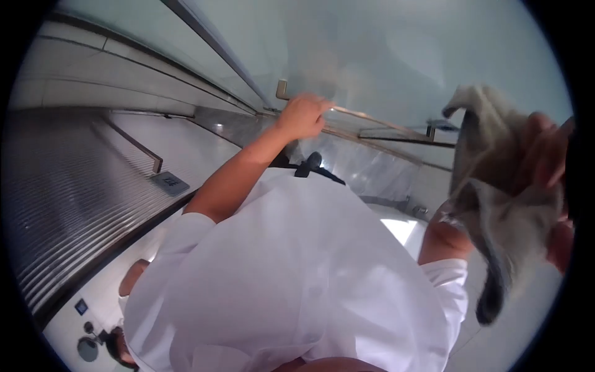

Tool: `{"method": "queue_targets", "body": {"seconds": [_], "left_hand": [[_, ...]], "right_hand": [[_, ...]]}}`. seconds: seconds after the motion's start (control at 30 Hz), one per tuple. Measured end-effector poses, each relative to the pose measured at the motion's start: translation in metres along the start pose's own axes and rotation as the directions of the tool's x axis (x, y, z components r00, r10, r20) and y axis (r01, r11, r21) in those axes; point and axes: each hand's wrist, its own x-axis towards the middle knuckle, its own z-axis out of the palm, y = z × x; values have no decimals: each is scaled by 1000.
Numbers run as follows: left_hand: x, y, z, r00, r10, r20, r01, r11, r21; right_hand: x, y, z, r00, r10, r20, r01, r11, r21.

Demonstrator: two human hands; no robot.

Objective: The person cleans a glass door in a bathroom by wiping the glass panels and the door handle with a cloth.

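My left hand [304, 116] is closed round the long metal handle [372, 119] of a glass door [384, 56], near the handle's left end. At the right edge of the view, my right hand [540, 149] grips a crumpled grey-beige cloth [489, 149]. Part of the cloth hangs down below the hand, with a dark end at the bottom. Folds of cloth and the dark view edge hide some of the right fingers.
A ribbed glass panel [80, 204] with its own handle [133, 142] and a small grey plate [169, 183] stands at the left. At the lower left, a person's head [123, 347] and arm [132, 277] show beside a round mirror [88, 349].
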Motion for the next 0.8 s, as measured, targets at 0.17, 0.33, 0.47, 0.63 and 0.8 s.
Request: {"method": "queue_targets", "body": {"seconds": [0.17,0.33,0.47,0.63,0.8], "left_hand": [[0,4,4,996,56,-76,-54,998,23],[8,9,2,994,69,-86,-65,997,49],[13,18,2,992,94,-85,-88,993,75],[5,2,13,993,85,-82,-77,992,102],[6,-2,13,977,149,-152,-133,985,114]], "right_hand": [[-55,65,6,974,223,47,-222,975,-27],[-188,138,51,912,409,-22,-404,909,104],[-298,178,106,849,521,-92,-489,839,238],[-314,206,131,840,475,-264,-366,853,372],[-232,215,111,841,413,-350,-221,852,474]]}}
